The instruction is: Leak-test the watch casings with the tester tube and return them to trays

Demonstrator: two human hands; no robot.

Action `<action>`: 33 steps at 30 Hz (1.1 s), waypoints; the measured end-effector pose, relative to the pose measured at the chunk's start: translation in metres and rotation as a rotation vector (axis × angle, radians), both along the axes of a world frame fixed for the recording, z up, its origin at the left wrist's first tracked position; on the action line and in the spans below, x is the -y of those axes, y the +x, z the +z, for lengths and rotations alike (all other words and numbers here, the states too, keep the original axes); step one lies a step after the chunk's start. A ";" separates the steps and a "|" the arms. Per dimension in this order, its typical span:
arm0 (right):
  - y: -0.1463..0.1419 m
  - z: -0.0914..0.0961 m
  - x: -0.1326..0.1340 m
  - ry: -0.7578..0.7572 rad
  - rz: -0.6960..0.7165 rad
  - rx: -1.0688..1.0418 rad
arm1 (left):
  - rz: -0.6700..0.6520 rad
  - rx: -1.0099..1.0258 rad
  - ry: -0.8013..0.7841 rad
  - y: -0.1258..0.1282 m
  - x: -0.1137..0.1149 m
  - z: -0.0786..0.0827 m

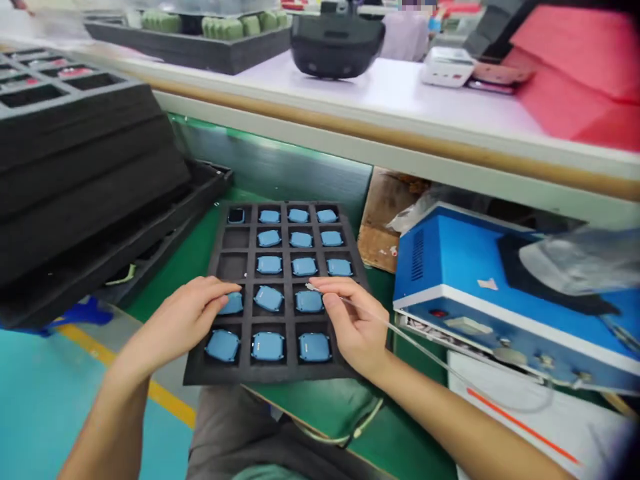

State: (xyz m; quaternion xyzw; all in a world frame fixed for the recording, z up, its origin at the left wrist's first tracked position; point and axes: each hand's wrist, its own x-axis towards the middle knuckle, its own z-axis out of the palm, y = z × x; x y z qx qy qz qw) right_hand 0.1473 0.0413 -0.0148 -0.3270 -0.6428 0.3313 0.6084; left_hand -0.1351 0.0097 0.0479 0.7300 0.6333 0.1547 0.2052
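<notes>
A black foam tray (234,264) with a grid of compartments lies in front of me. Blue watch cases (267,347), backs up, sit in most of its compartments. With thumb and fingers closed together, my left hand (193,310) pinches a blue watch case (231,304) at the tray's left side, partly covering it. My right hand (357,323) grips a thin pale cable (420,347) near its small white end (313,287). That end is just above another blue watch case (309,301). A dark-faced watch (236,215) occupies the far left compartment.
A blue machine (480,287) stands on the right, with the pale cable running toward its front. Stacked black foam trays (85,180) rise on the left. The white shelf (400,100) crosses above the green work surface (400,420).
</notes>
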 end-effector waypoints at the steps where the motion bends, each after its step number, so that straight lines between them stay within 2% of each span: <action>1: 0.000 0.000 0.001 0.003 -0.006 0.006 | -0.029 -0.016 -0.009 -0.003 0.002 -0.003; 4: -0.001 0.002 0.002 0.004 -0.019 0.050 | 0.002 -0.033 0.106 -0.003 -0.001 -0.005; 6: -0.001 0.002 0.002 -0.002 -0.023 0.063 | 0.071 -0.095 0.213 0.000 -0.018 -0.001; 8: -0.001 0.001 0.003 -0.007 -0.022 0.060 | 0.120 -0.228 0.240 0.002 -0.050 0.005; 9: -0.002 0.001 0.003 -0.008 -0.023 0.056 | 0.131 -0.315 0.206 0.003 -0.070 0.007; 12: -0.002 0.001 0.003 -0.012 -0.028 0.050 | 0.149 -0.382 0.134 0.004 -0.133 0.009; 14: -0.002 0.001 0.003 -0.018 -0.033 0.058 | 0.178 -0.400 0.110 0.007 -0.164 0.007; 16: -0.002 0.001 0.003 -0.021 -0.035 0.067 | 0.217 -0.410 0.100 0.012 -0.181 0.005; 19: -0.003 0.001 0.002 -0.012 -0.036 0.068 | 0.268 -0.382 0.102 0.023 -0.189 0.008; 21: -0.003 0.001 0.001 -0.006 -0.046 0.060 | 0.284 -0.325 0.120 0.028 -0.183 0.016; 23: -0.004 0.002 0.001 -0.005 -0.062 0.057 | 0.282 -0.240 0.155 0.034 -0.168 0.025; 26: -0.004 0.003 0.000 -0.010 -0.078 0.052 | 0.249 -0.080 0.209 0.050 -0.120 0.029; 28: -0.004 0.003 -0.001 -0.009 -0.086 0.033 | 0.233 0.072 0.215 0.067 -0.080 0.020; 30: -0.004 0.002 -0.003 0.000 -0.098 0.004 | 0.296 0.604 0.161 0.087 -0.043 0.004; 32: -0.003 0.002 -0.003 0.021 -0.104 -0.016 | 0.345 0.939 0.074 0.106 -0.018 -0.013; 33: -0.003 0.002 -0.003 0.033 -0.100 -0.019 | 0.360 1.038 0.045 0.115 -0.011 -0.020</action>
